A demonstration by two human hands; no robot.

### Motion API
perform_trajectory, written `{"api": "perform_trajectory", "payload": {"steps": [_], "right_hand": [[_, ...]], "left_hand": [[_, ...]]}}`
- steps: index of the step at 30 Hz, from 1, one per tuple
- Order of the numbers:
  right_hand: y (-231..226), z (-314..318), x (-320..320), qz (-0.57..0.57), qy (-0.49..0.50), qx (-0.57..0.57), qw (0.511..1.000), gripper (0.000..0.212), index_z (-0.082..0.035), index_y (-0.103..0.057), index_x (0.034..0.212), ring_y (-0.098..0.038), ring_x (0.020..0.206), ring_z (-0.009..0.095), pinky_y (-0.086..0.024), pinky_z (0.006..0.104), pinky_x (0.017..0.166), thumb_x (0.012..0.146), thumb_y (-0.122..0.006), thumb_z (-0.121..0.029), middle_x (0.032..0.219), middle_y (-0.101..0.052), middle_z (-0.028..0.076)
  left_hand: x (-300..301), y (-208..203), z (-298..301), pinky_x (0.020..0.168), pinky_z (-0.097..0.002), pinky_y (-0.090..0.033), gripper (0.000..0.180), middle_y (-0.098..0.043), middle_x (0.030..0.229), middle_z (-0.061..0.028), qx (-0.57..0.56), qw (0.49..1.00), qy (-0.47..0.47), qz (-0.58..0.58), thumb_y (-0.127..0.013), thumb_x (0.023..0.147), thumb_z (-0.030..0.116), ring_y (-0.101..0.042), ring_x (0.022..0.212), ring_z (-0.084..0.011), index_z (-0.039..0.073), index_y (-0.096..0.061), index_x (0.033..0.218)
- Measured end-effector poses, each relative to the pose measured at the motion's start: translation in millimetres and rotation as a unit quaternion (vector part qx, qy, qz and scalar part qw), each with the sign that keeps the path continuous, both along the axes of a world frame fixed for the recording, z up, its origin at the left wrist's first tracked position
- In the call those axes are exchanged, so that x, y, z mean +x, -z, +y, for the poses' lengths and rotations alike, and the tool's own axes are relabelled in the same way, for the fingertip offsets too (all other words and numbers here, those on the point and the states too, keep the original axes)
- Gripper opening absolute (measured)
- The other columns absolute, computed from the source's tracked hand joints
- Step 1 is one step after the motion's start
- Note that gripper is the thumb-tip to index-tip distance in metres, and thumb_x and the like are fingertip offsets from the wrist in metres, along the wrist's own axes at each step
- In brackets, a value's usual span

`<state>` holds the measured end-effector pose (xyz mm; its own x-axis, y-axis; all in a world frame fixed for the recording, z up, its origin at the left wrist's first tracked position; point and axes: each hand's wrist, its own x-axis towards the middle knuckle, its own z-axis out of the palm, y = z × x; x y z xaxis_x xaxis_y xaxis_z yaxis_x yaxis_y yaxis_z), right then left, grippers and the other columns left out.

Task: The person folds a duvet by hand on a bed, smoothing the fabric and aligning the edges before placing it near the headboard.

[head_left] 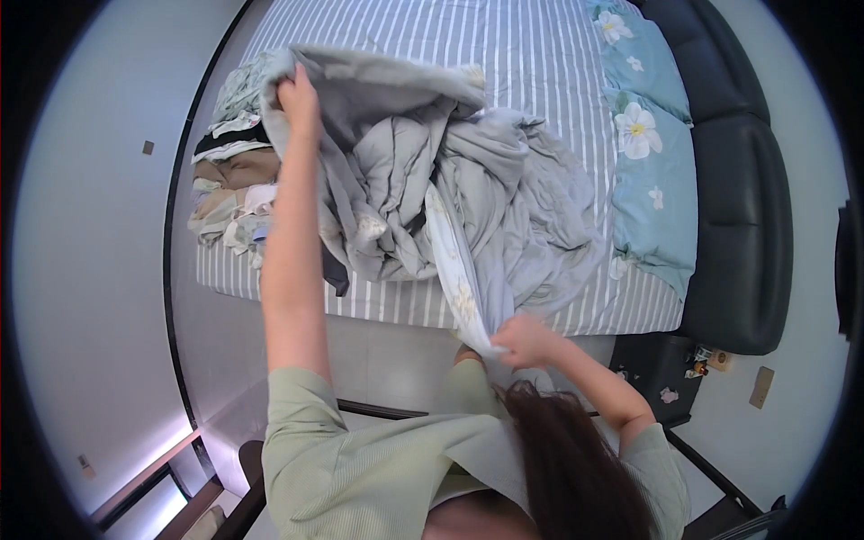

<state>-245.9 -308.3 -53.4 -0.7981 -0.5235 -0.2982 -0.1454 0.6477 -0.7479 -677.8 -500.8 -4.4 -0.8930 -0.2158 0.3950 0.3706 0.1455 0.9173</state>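
A large grey duvet (477, 171) lies bunched and wrinkled in the middle of the bed. My left arm is stretched far forward, and my left hand (299, 97) is closed on the duvet's edge, lifting it so the cloth spans toward the right. Closer to my body, my right hand (526, 340) grips another edge, drawn taut over the near side of the bed. Along that edge a white strip with a floral pattern (454, 261) shows. Folds hide the duvet's other corners.
A striped grey-and-white sheet (531, 45) covers the bed. Piled clothes (236, 171) lie at its left end. Teal pillows with white flowers (661, 171) rest by a black padded headboard (733, 171). A dark bedside table (661, 369) with small items stands at the near right.
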Motion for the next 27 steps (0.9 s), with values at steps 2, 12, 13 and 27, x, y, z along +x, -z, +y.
{"api": "perform_trajectory", "payload": {"steps": [2,12,13,27], "right_hand": [[-1.6,-5.4,14.8,0.012,-0.09,0.03,0.995,0.02,-0.008,-0.06,0.077,-0.057,0.065,0.033,-0.044,0.0438,0.059,0.062,-0.055,-0.021,0.066,-0.059,0.014],[110.5,-8.6,-13.8,-0.098,0.096,0.072,0.988,0.031,-0.009,-0.059,0.091,-0.059,0.086,0.027,-0.047,0.0379,0.07,0.066,-0.059,-0.028,0.089,-0.062,0.01],[117.2,-16.5,-29.8,-0.1,0.172,0.038,0.979,0.038,-0.007,-0.058,0.095,-0.058,0.09,0.027,-0.046,0.0372,0.074,0.067,-0.06,-0.033,0.094,-0.061,0.01],[147.0,-95.2,-117.6,-0.014,0.339,-0.02,0.941,0.042,-0.005,-0.052,0.102,-0.057,0.08,0.036,-0.044,0.0425,0.07,0.065,-0.061,-0.025,0.08,-0.058,0.019]], "left_hand": [[-7.9,-31.6,-14.2,0.086,-0.0292,-0.038,0.04,-0.056,0.106,-0.0117,-0.026,0.997,0.065,0.007,-0.054,0.085,0.027,-0.051,0.099,-0.0188,-0.005,-0.051,0.108],[184.2,189.6,-41.1,0.103,-0.0369,-0.026,0.097,-0.031,0.133,-0.0258,-0.301,0.846,0.296,-0.324,-0.07,0.063,0.049,-0.031,0.125,-0.0336,-0.006,-0.027,0.131],[216.0,212.9,-43.6,0.103,-0.0387,-0.024,0.1,-0.02,0.138,-0.0261,-0.375,0.81,0.29,-0.346,-0.071,0.061,0.047,-0.023,0.128,-0.0362,-0.006,-0.025,0.132],[250.9,292.2,-55.4,0.091,-0.0363,-0.037,0.067,-0.047,0.12,-0.0213,0.037,0.808,0.18,-0.56,-0.04,0.082,0.055,-0.048,0.108,-0.032,0.002,-0.043,0.124]]}}
